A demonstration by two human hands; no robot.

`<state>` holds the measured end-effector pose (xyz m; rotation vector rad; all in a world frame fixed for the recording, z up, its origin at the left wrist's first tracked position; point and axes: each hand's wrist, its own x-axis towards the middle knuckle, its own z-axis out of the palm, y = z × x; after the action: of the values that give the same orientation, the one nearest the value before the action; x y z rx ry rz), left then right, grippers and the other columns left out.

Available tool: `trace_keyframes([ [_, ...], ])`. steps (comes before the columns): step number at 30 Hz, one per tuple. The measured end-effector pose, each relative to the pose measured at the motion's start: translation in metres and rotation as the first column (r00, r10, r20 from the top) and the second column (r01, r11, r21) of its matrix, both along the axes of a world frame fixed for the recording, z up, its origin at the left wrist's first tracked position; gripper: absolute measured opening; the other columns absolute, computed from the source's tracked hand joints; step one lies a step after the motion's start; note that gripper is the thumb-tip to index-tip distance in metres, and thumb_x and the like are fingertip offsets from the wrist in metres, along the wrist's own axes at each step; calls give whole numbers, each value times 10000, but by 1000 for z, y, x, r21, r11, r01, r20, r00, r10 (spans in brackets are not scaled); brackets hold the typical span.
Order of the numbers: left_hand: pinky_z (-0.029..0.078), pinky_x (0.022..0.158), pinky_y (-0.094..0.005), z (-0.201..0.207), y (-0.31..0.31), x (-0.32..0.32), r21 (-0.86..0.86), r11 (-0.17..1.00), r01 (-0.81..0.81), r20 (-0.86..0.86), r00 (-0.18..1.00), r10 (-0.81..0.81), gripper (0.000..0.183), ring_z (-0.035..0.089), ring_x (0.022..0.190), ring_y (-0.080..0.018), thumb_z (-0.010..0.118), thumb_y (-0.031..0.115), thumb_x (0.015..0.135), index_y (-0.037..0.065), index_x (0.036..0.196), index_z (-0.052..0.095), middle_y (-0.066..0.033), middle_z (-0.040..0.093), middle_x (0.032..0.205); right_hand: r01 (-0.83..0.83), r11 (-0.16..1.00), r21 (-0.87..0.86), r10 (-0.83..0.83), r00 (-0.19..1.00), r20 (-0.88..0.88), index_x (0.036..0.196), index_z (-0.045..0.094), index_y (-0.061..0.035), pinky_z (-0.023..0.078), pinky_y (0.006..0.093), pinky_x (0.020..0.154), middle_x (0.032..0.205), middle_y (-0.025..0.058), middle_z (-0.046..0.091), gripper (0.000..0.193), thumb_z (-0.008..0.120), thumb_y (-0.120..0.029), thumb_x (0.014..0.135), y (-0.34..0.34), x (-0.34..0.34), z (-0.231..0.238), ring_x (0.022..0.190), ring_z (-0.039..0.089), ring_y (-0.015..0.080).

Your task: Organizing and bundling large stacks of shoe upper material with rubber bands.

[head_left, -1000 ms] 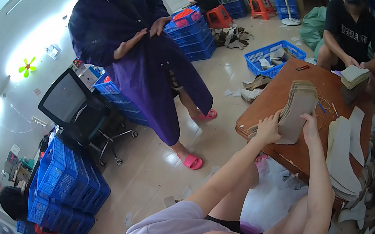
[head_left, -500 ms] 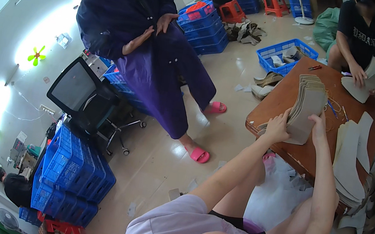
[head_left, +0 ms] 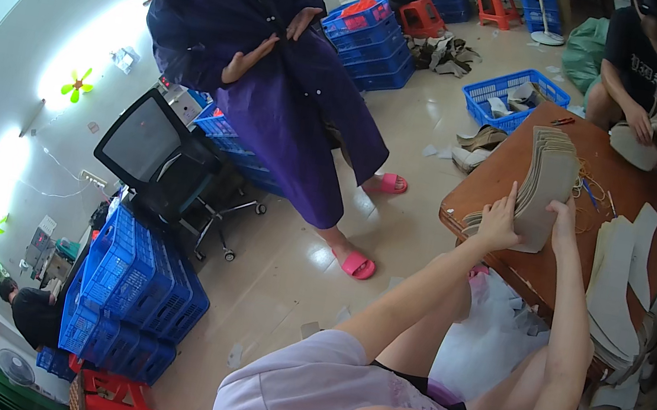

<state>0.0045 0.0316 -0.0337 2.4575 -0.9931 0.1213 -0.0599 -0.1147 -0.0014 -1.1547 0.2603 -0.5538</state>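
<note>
Head view: in the right half of the frame, both hands work a fanned stack of tan cut pieces [head_left: 545, 183] standing on edge on the brown bench [head_left: 503, 262]. The left hand [head_left: 499, 226] presses its fingers against the near lower end of the stack; the right hand [head_left: 562, 224] bears on the stack's right face. Each grip is a flat, partly curled press rather than a closed clasp; neither lifts anything clear. To square the stack well, in my judgement, both palms should push evenly inward while the lower edges stay on the bench. Looser pale pieces [head_left: 618, 282] lie to the right, near the bench's edge. A person in a purple coat [head_left: 280, 82] stands at upper centre, uninvolved.
</note>
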Motion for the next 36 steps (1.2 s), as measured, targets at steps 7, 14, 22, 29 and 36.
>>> trace_keyframes([
  [7, 322, 884, -438, -6, 1, 2, -17, 1000, -2, -8, 1000, 2, 1292, 446, 1128, -316, 772, 339, 493, 11, 1387, -102, -168, 437, 1243, 2, 1000, -3, -2, 1000, -19, 1074, 496, -30, 380, 248, 752, 923, 37, 520, 480, 484, -54, 594, 0, 0, -2, 848, 476, 154],
  [14, 335, 859, -444, -5, -1, 4, -40, 999, -26, 29, 999, 27, 1244, 472, 1068, -313, 757, 282, 510, 18, 1394, -78, -151, 476, 1149, 5, 1000, -30, -6, 1000, -19, 1088, 487, -31, 386, 260, 770, 938, 44, 518, 498, 490, -55, 591, 1, -2, 2, 857, 484, 165],
  [22, 337, 868, -462, -1, -1, 1, -13, 999, -33, 3, 999, 33, 1174, 474, 1106, -308, 760, 340, 524, 15, 1397, 46, -186, 499, 1188, 2, 999, -34, -3, 1000, -22, 1095, 476, -28, 389, 267, 773, 943, 56, 515, 518, 501, -72, 580, 1, -2, 0, 866, 486, 175],
  [29, 342, 850, -457, -3, -1, 1, -20, 999, -41, 10, 999, 42, 1161, 476, 1070, -300, 750, 288, 534, 43, 1408, 26, -140, 483, 1155, 18, 999, -27, -19, 999, -35, 1081, 478, -27, 389, 266, 762, 934, 59, 517, 501, 500, -68, 582, 1, -1, 1, 855, 484, 174],
  [36, 338, 868, -448, 0, -3, 0, -25, 998, -51, -13, 999, 50, 1128, 471, 1111, -307, 745, 317, 536, 43, 1400, 75, -167, 499, 1196, 16, 999, -32, -17, 999, -31, 1054, 490, -32, 389, 258, 738, 908, 43, 523, 461, 500, -66, 594, -3, 3, -7, 835, 483, 159],
])
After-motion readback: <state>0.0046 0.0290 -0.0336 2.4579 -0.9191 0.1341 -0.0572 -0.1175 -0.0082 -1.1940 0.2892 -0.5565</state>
